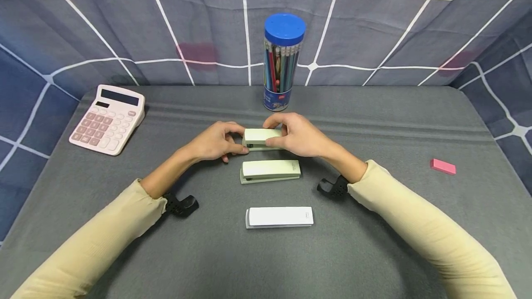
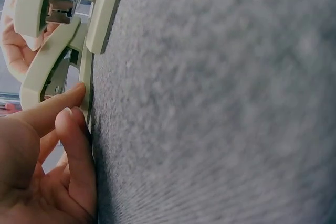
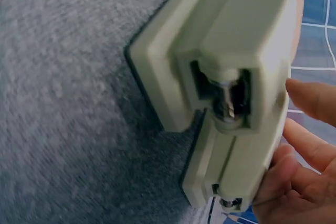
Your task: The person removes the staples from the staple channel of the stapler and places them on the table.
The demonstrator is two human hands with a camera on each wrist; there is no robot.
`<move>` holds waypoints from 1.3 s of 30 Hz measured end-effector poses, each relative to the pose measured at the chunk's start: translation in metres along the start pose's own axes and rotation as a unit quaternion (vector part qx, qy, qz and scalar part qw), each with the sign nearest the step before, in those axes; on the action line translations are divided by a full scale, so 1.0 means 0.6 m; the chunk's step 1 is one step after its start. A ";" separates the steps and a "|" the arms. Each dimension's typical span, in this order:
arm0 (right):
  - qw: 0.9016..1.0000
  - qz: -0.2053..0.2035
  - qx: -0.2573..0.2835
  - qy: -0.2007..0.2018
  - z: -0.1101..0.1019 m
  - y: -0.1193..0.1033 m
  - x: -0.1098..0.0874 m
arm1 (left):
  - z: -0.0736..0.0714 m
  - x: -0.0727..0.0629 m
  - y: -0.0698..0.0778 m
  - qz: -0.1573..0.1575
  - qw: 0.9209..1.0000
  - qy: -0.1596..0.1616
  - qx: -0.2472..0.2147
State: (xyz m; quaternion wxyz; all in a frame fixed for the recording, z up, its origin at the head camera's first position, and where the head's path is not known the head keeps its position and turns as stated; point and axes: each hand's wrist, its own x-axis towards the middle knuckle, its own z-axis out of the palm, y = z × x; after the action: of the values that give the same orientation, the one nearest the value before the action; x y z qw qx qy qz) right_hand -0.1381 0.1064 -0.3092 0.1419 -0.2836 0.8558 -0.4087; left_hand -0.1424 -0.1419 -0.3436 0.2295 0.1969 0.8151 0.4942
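Surface: a grey cloth-covered surface (image 1: 208, 253) carries everything; the three staplers form a rough column along its middle.
Far stapler: a pale green plastic stapler (image 1: 257, 136), midway between the left and right edges and towards the far edge, lies lengthwise with its stapling mouth to the left; its base appears to rest on the cloth.
Right hand: the right hand (image 1: 297, 134) grips the far stapler's right part, thumb on the near side, fingers on the far side.
Left hand: the left hand (image 1: 216, 141) pinches the far stapler's left end, its thumb by the mouth; how firmly, I cannot tell.
Near neighbours: a second pale green plastic stapler (image 1: 271, 170) lies just nearer the person, and a white oblong stapler (image 1: 280, 216) nearer again; neither is held.
Pencil tub: a clear cylinder of pencils with a blue lid (image 1: 281, 66) stands upright at the far edge, just beyond the right hand.
Outer things: a pink-and-white calculator (image 1: 109, 119) lies by the far left corner, a small pink block eraser (image 1: 443, 166) towards the right edge.
Pinch risk: pressing the top down could nip the left thumb.
Skew risk: uneven pushing by the two hands could turn the far stapler into its green neighbour.
Topple risk: a careless rightward lift could knock the tub.
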 end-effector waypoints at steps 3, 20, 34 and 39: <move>1.000 0.008 -0.016 0.014 0.005 -0.001 0.001 | 0.000 0.001 0.000 0.003 1.000 0.000 0.009; 0.991 0.022 -0.121 0.045 0.022 -0.014 0.008 | 0.000 -0.002 0.008 0.007 0.999 -0.005 0.032; 0.994 0.025 -0.092 0.045 0.022 -0.005 0.008 | -0.002 -0.001 0.002 0.005 0.999 -0.009 0.044; 0.990 0.034 -0.139 0.015 0.022 -0.013 0.015 | -0.001 0.001 0.003 -0.003 0.999 -0.003 0.041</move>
State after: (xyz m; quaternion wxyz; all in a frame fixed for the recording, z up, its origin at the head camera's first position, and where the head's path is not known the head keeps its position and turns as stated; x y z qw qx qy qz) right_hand -0.1363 0.0886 -0.3114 0.1025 -0.2649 0.9155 -0.2851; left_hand -0.1430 -0.1417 -0.3420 0.2256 0.2053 0.8344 0.4590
